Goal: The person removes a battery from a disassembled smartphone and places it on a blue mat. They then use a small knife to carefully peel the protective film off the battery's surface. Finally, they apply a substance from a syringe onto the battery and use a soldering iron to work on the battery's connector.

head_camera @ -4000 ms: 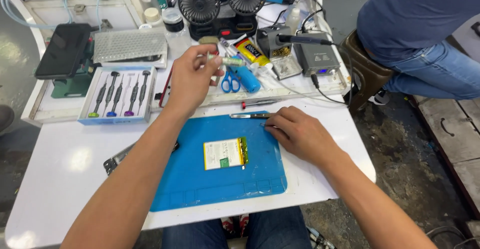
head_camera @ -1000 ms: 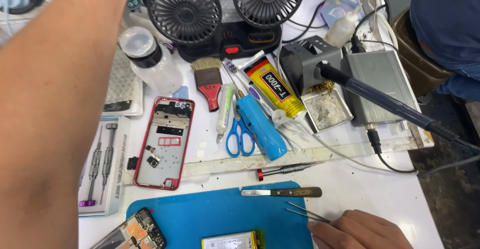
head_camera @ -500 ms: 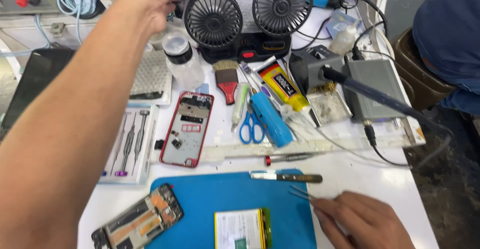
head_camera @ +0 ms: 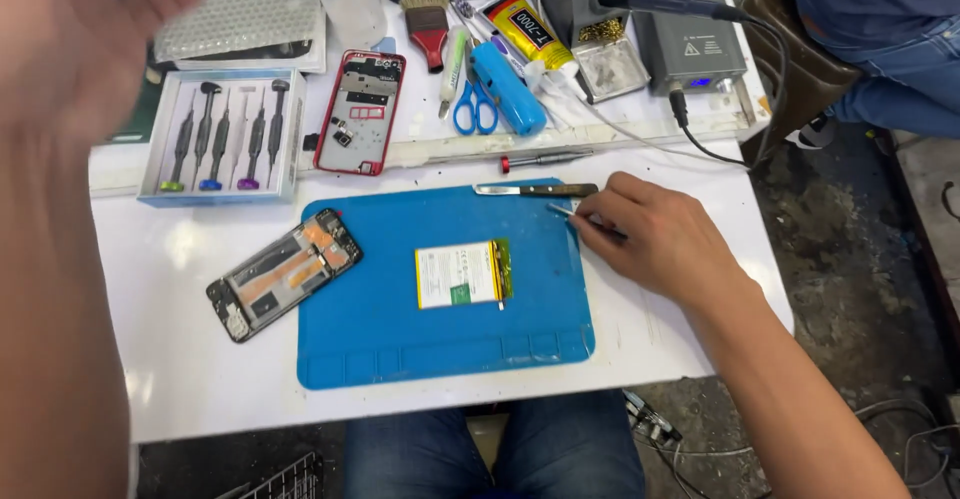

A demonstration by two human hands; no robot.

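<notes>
While resting at the blue mat's (head_camera: pixel 400 329) right edge, right hand (head_camera: pixel 665 244) pinched thin tweezers (head_camera: pixel 570 214). Left hand (head_camera: pixel 75 39) up, blurry, grip unclear. Battery (head_camera: pixel 462 274) already out, mid-mat; opened phone (head_camera: pixel 283 274) waiting left, not back together.

We see thin metal tweezers (head_camera: pixel 572 215) lying almost flat at the blue mat's (head_camera: pixel 440 299) upper right edge, tips pointing toward ten o'clock, the rear end hidden under fingers. At twelve o'clock from them, just beside, lies a flat metal pry blade (head_camera: pixel 535 190) with a dark handle, set crosswise along the mat's top edge.
</notes>
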